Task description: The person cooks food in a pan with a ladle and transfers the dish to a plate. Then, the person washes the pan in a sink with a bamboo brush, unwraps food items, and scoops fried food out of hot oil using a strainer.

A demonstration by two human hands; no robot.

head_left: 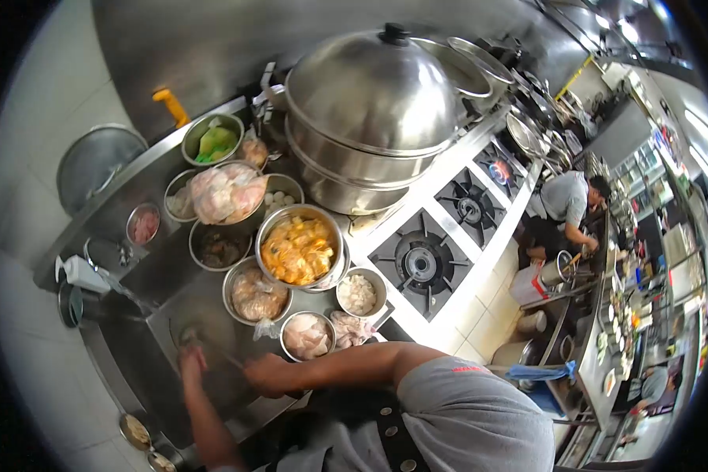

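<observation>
In the sink [126, 370], my left hand [192, 362] is low over the basin, blurred, close to a dim rounded shape [187, 334]. My right hand [267, 374] is closed at the sink's near side. From its fist a thin, long-handled utensil [226, 355] slants toward my left hand; its far end is blurred. Just beyond my right hand stand a bowl of pale raw meat slices [307, 334] and a bowl with a plastic-wrapped lump [257, 296]. The faucet [126, 291] reaches over the basin from the left.
A bowl of orange marinated food [300, 250], a large bagged piece [226, 193] and a bowl of white pieces [360, 292] crowd the counter. Behind them stands a big lidded steamer [370, 118]. Stove burners [421, 266] are at right, one lit. A co-worker [566, 200] bends over another counter.
</observation>
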